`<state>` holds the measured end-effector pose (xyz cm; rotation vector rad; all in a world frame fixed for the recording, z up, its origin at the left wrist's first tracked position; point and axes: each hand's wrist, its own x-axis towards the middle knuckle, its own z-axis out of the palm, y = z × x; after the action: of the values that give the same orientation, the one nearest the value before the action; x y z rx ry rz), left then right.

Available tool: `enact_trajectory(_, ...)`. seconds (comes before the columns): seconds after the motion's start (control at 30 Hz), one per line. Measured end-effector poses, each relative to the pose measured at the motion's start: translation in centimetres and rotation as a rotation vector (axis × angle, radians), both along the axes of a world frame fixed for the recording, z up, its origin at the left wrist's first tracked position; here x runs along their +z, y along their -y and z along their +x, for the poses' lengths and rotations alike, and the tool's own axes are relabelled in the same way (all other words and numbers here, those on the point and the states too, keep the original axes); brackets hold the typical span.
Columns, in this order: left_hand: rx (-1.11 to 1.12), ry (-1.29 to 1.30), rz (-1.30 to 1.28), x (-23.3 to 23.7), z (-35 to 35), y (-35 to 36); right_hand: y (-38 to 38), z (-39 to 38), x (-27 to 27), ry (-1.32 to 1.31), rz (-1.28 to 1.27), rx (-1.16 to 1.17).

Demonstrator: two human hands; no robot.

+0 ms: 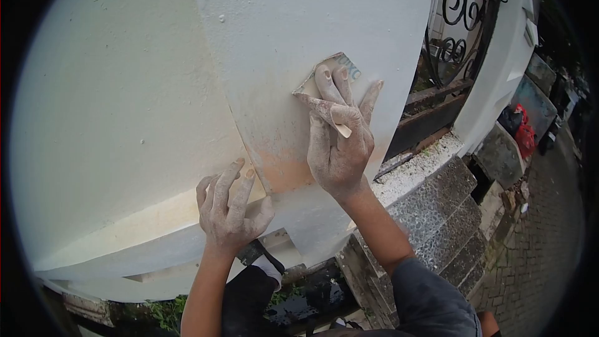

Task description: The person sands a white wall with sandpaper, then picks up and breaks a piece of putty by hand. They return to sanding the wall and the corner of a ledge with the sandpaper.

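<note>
On the white pillar (pixel 274 19), the right hand (pixel 338 143) presses folded sandpaper (pixel 324 84) flat while the left hand (pixel 229 209), fingers loosely spread and holding nothing, braces at its base ledge.

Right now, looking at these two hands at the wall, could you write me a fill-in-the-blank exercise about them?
1. The right hand presses the sandpaper against the white pillar with its fingers pointing ____.
2. The left hand rests on the ledge at the pillar's foot and holds ____.
3. To the right of the pillar stands a ____ iron railing with scrolls.

Missing words: up; nothing; black.
</note>
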<state>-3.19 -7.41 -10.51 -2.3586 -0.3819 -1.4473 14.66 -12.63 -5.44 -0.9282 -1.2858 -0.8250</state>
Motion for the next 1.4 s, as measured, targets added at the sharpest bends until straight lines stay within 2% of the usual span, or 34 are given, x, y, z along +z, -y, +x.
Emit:
enact_trajectory(0.1, 0.024, -0.039, 0.047, 0.1, -0.2, 0.0, 0.6, -0.8, -8.2, -0.101, -0.070, 0.063)
enact_trajectory(0.13, 0.033, -0.041, 0.064, -0.3, -0.1, -0.2, 0.8, -0.4, -9.3, -0.057, -0.097, 0.047)
enact_trajectory(0.2, 0.053, -0.035, 0.089, -0.3, -0.1, -0.5, 0.8, 0.5, -10.3, 0.022, -0.145, 0.011)
enact_trajectory(0.3, 0.047, -0.036, 0.076, -0.3, 0.1, -0.5, 0.9, 0.5, -2.0, 0.073, -0.121, -0.059)
enact_trajectory(0.4, 0.044, -0.024, 0.062, -0.1, 0.1, -0.5, 0.0, 0.1, -1.5, 0.022, -0.020, 0.010)
enact_trajectory(0.5, 0.035, -0.029, 0.052, -0.1, -0.1, -0.4, 0.7, -0.6, -10.5, -0.095, -0.120, 0.039)
enact_trajectory(0.6, 0.042, -0.019, 0.042, -0.2, -0.2, -0.4, 0.6, 0.4, -11.3, -0.007, -0.142, -0.010)
enact_trajectory(0.7, 0.045, -0.001, 0.024, -0.2, 0.0, -0.3, -0.1, -0.4, -1.8, 0.005, -0.076, -0.029)
enact_trajectory(0.8, 0.069, 0.016, 0.014, -0.1, 0.1, -0.1, -0.7, -1.4, -1.5, -0.007, -0.019, 0.028)
enact_trajectory(0.83, 0.067, 0.019, 0.021, -0.2, 0.0, -0.2, -0.4, -1.6, -3.7, 0.030, -0.109, 0.041)
enact_trajectory(0.87, 0.066, 0.020, 0.030, -0.2, 0.0, -0.3, 0.2, -1.9, -8.2, 0.066, -0.195, 0.055)
enact_trajectory(0.93, 0.036, 0.001, 0.028, -0.2, -0.1, -0.4, 0.8, -2.0, -9.5, 0.153, -0.289, 0.034)
enact_trajectory(0.97, 0.016, -0.019, 0.024, -0.2, -0.1, -0.4, 0.3, -1.4, -9.3, 0.161, -0.231, 0.011)
enact_trajectory(1.03, 0.023, -0.018, 0.025, 0.0, 0.0, -0.4, -0.2, -0.8, -2.9, 0.157, -0.133, -0.047)
enact_trajectory(1.1, 0.044, -0.001, 0.000, -0.1, 0.1, -0.1, -0.9, -1.5, -0.8, 0.070, -0.076, 0.080)
enact_trajectory(1.17, 0.085, 0.039, -0.022, 0.1, 0.1, -0.1, -0.5, -1.9, -1.0, 0.111, -0.090, 0.037)
enact_trajectory(1.27, 0.076, -0.001, 0.009, -0.3, 0.0, -0.3, 0.7, -2.0, -9.2, 0.129, -0.245, 0.045)
enact_trajectory(1.3, 0.080, 0.011, 0.010, -0.1, 0.0, -0.4, 0.6, -1.6, -10.1, 0.154, -0.287, 0.050)
enact_trajectory(1.33, 0.080, 0.011, 0.005, -0.2, 0.0, -0.4, 0.4, -1.3, -8.7, 0.181, -0.235, 0.043)
enact_trajectory(1.4, 0.075, -0.008, -0.008, -0.2, -0.1, -0.3, -0.5, -1.7, -2.7, 0.111, -0.127, 0.063)
